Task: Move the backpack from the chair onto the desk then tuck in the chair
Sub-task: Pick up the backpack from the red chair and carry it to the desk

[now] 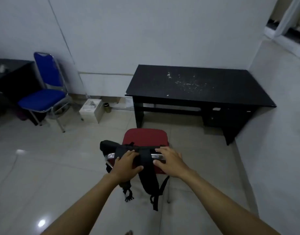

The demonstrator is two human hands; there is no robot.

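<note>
While a black backpack (142,160) hangs over the backrest of a red chair (145,137), a person lays both hands on it: left hand (127,165) pressed on the straps with fingers curled round them, right hand (169,162) resting with fingers spread, gripping nothing clearly. Lifting appears to be just starting. Next, the limp, dangling bag must be raised clear of the backrest and carried to the black desk (196,85), well apart beyond the chair's front edge.
</note>
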